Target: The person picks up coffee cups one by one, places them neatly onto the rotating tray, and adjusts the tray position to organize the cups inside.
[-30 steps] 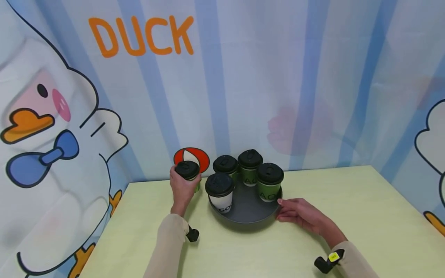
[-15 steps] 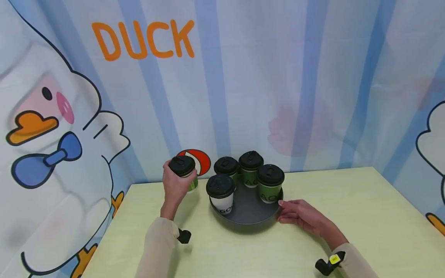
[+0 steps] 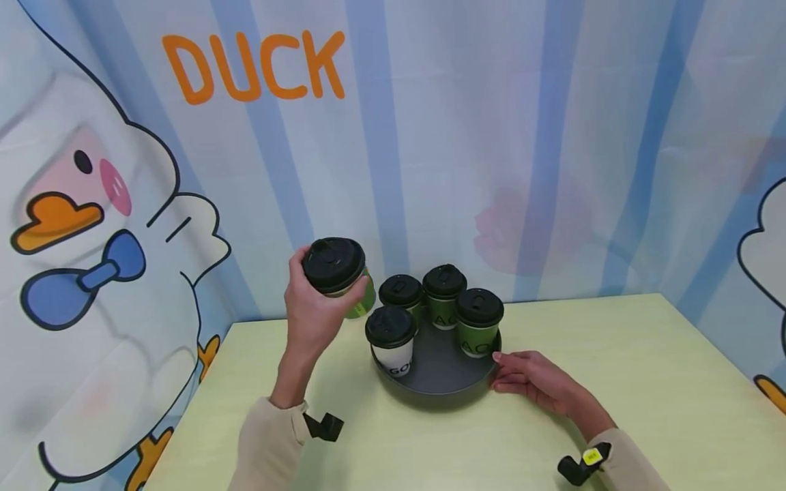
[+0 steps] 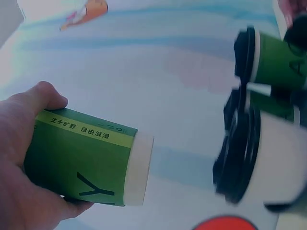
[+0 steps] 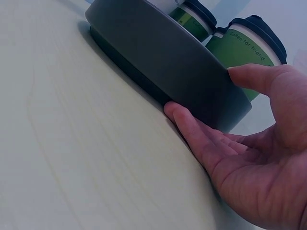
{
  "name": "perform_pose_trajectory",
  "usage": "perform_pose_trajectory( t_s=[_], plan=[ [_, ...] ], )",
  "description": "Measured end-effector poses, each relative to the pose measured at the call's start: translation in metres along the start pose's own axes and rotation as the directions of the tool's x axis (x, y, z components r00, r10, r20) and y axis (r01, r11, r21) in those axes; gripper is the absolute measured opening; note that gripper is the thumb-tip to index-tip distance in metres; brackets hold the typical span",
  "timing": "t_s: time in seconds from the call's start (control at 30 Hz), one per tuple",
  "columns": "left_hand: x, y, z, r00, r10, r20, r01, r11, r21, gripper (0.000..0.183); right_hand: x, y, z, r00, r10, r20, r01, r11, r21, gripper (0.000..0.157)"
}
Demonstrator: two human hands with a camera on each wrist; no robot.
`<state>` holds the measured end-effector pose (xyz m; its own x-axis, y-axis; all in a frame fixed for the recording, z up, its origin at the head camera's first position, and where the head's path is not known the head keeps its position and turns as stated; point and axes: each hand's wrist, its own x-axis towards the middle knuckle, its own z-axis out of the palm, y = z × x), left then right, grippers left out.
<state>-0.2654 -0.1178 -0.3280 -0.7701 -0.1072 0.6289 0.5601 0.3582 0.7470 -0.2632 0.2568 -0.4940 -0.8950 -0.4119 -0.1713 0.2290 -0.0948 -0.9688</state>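
My left hand [image 3: 313, 314] grips a green paper coffee cup [image 4: 81, 158] with a black lid [image 3: 334, 264], raised above the table left of a round dark grey tray [image 3: 430, 382]. Thumb and fingers wrap the cup just below its lid. At the tray's right side my right hand [image 3: 534, 382] pinches the edge: the thumb [image 5: 254, 76] lies at the rim and the fingers [image 5: 187, 127] reach under the side. On the tray stand a white cup [image 3: 391, 358] at the front left and a green cup [image 3: 477, 334] at the right. Another green cup [image 3: 443, 307] stands behind, beside a partly hidden cup [image 3: 400, 292].
A pale yellow table [image 3: 614, 368] carries the tray near its back edge. Behind it hangs a blue striped cloth [image 3: 430, 136] with a printed duck [image 3: 110, 286] at the left. Both wrists wear small black cameras [image 3: 580, 467].
My left hand has lifted the green cup off the table, first leftward, then higher and nearer to me. My right hand and the tray stay in place.
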Motion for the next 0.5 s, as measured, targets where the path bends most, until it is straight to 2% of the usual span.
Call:
perform_pose_trajectory(
  t_s=[0.1,0.23,0.37,0.5],
  plan=[
    [-0.009,0.013,0.015,0.998,0.051,0.039,-0.048,0.997,-0.052,0.088,0.0,0.0,0.0,1.0,-0.002,-0.007,0.001,1.0,-0.003,0.06],
    [-0.026,0.019,0.04,0.99,0.09,0.107,-0.079,0.991,-0.107,0.085,0.0,0.001,0.0,1.0,-0.003,-0.009,0.003,1.0,-0.001,0.059],
    [-0.047,0.014,0.067,0.979,0.076,0.188,-0.052,0.99,-0.13,0.084,0.001,0.003,-0.001,1.0,-0.011,-0.009,0.011,1.0,0.005,0.055],
    [-0.067,0.003,0.092,0.971,0.042,0.235,-0.02,0.995,-0.095,0.088,0.001,0.003,0.0,1.0,-0.021,-0.007,0.021,1.0,0.002,0.052]
  ],
)
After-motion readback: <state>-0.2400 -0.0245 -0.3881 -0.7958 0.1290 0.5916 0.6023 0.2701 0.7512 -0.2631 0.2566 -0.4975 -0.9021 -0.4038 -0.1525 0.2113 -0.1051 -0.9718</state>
